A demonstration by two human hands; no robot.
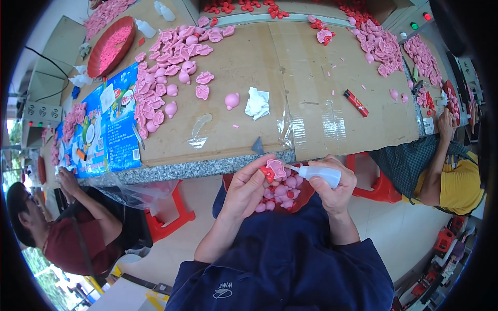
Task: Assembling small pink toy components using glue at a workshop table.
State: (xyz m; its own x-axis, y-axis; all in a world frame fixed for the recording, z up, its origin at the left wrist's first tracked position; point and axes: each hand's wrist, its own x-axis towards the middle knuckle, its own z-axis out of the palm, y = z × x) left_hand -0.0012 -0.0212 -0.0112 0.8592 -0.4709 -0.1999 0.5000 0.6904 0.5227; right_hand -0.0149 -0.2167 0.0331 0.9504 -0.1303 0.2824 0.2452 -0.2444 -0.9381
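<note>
In my left hand (246,187), fingers closed, is a small pink plastic toy part (275,168) with a red piece (267,173) against it. My right hand (334,189) is wrapped round a white squeeze bottle (322,175) with a thin nozzle. The bottle lies nearly level, its tip pointing left at the pink part; whether the two touch I cannot tell. Below my hands, a red bowl (302,203) on my lap holds several round pink parts (281,193), some with red pieces.
The cardboard-covered table (228,140) has a stone edge (207,168). On it are pink part piles (155,93), a crumpled white tissue (257,103), a red marker-like tube (356,103) and a blue printed sheet (122,129). People work at left (72,228) and right (441,176).
</note>
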